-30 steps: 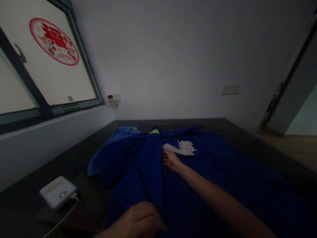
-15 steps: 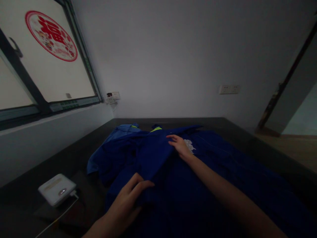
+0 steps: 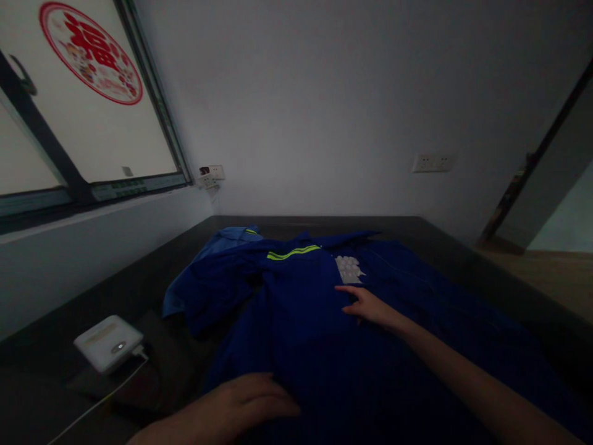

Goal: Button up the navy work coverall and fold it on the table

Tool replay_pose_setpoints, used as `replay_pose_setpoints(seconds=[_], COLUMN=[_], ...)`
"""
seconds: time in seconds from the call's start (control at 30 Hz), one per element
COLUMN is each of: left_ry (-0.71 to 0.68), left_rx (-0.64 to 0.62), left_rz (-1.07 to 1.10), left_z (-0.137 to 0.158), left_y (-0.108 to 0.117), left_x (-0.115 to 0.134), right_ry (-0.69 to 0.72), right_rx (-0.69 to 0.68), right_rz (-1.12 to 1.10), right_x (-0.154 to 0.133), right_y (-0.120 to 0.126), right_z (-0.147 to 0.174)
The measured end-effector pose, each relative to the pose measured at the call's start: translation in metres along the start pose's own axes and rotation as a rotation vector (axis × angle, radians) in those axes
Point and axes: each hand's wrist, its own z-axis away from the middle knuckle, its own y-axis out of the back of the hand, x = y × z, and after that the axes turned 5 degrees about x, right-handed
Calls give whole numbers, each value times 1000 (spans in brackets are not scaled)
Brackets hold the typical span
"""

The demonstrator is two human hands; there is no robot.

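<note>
A dark blue work jacket (image 3: 306, 309) lies spread out with its front panel flat and a yellow-green stripe (image 3: 294, 253) across the chest. My right hand (image 3: 370, 307) is over the middle of the jacket, just below a pale grey printed patch (image 3: 349, 270). Its index finger is stretched out and the thumb is apart, with nothing held. Low in the view, my left hand (image 3: 250, 398) is on the jacket's lower left front, fingers together and bent at the cloth. The left thumb is hidden.
Under the jacket is a dark table (image 3: 370, 224) against a wall. A lighter blue garment (image 3: 189, 281) lies at the far left, partly covered. A white box (image 3: 109, 344) with a cable (image 3: 99, 403) sits on the left. Wall sockets (image 3: 433, 163) are behind.
The lifted front flap has come down flat, baring the chest stripe and more of the grey patch. My right hand let go and moved right and nearer; my left hand moved nearer.
</note>
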Motion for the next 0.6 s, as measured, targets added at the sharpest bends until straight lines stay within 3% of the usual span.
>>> replay_pose_setpoints(seconds=[0.1, 0.17, 0.27, 0.4, 0.6], left_ry=[241, 364, 444, 486, 543], left_rx=[201, 249, 248, 368, 230], left_rz=[-51, -105, -162, -304, -467], left_z=[25, 40, 54, 50, 37], left_y=[2, 0, -10, -33, -56], left_x=[-32, -50, -67, -84, -94], right_ry=[28, 59, 100, 110, 133], right_rx=[-7, 9, 34, -11, -109], right_rz=[48, 93, 155, 223, 308], right_x=[2, -1, -5, -7, -8], right_y=[0, 1, 0, -6, -18], right_z=[5, 8, 16, 33, 56])
